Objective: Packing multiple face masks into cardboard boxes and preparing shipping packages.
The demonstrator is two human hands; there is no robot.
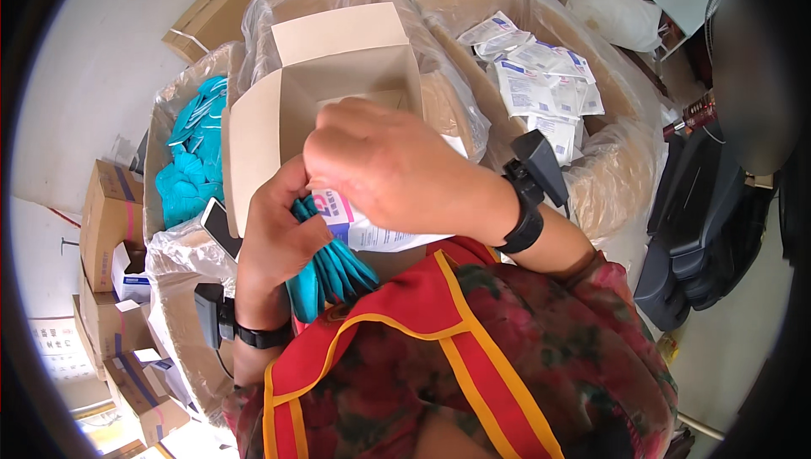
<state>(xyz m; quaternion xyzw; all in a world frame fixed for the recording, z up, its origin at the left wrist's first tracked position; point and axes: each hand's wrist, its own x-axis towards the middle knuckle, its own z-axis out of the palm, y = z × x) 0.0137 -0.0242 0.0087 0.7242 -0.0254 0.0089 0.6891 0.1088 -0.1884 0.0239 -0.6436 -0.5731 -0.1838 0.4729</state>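
Observation:
My left hand (pixel 287 218) is closed around a bundle of folded teal fabric pieces (pixel 331 280), which look like flat-folded masks and fan out below my fingers. My right hand (pixel 410 167) is closed in a pinch beside the left one, at the top of a white printed plastic packet (pixel 384 236). Its fingertips are hidden behind the back of the hand. The packet hangs below the right hand, close to the teal bundle. Just beyond both hands stands an open white cardboard box (pixel 256 133) with its flaps raised; its visible inside holds nothing.
At left, a plastic-lined carton holds teal folded pieces (pixel 190 180). A lined carton (pixel 621 112) at right contains several white packets (pixel 541 87). A phone-like dark slab (pixel 221 228) lies by my left wrist. Brown cartons (pixel 110 222) stack along the wall; a black chair (pixel 697 231) stands right.

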